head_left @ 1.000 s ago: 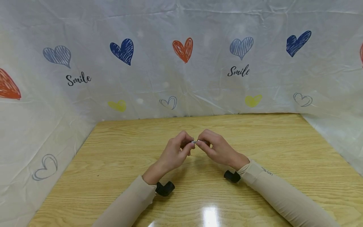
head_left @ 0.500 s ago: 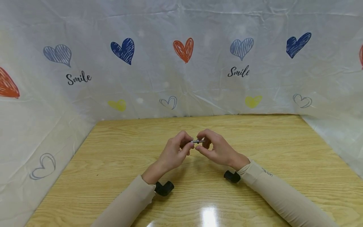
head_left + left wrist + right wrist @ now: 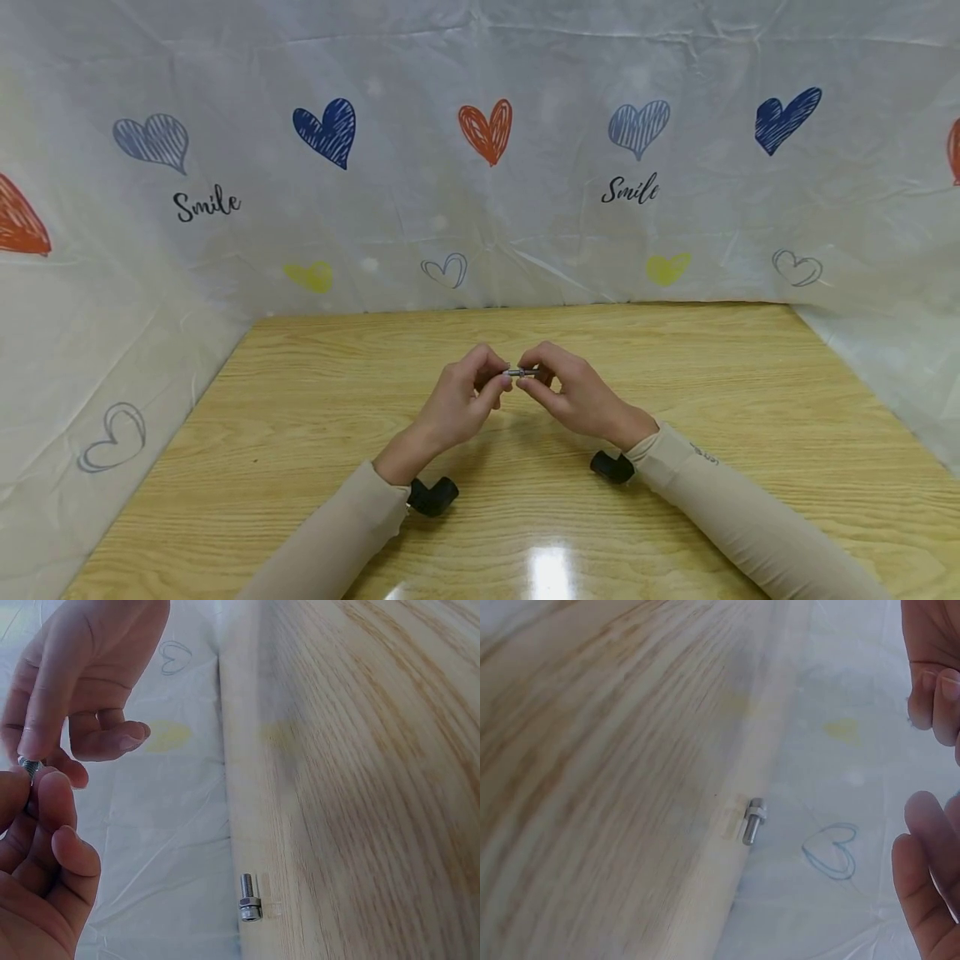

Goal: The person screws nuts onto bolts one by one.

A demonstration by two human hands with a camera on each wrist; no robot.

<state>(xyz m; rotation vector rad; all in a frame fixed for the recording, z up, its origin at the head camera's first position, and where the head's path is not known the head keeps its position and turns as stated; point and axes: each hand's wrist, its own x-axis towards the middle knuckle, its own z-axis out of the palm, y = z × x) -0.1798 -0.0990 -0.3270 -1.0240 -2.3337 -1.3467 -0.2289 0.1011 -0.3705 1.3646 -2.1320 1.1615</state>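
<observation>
Between the two hands a small metal bolt (image 3: 513,372) lies roughly level above the table. My left hand (image 3: 459,402) pinches its left end between thumb and fingers. From the other side my right hand (image 3: 576,393) pinches the nut on the bolt, thumb below and index finger above. The left wrist view shows a bit of the thread (image 3: 29,766) between the fingertips; fingers cover most of it. A second bolt (image 3: 250,898), fitted with a nut and washers, is on the table in both wrist views, and the hands hide it in the head view.
The wooden table (image 3: 300,383) has white sheeting (image 3: 555,225) printed with hearts behind it and at both sides. Black wrist-worn devices (image 3: 433,497) sit under both sleeves (image 3: 337,533), close over the tabletop.
Half a second ago the right thumb and index finger were spread off the nut, showing the bolt; now they have closed on it again. The left hand has kept its hold, nearly still.
</observation>
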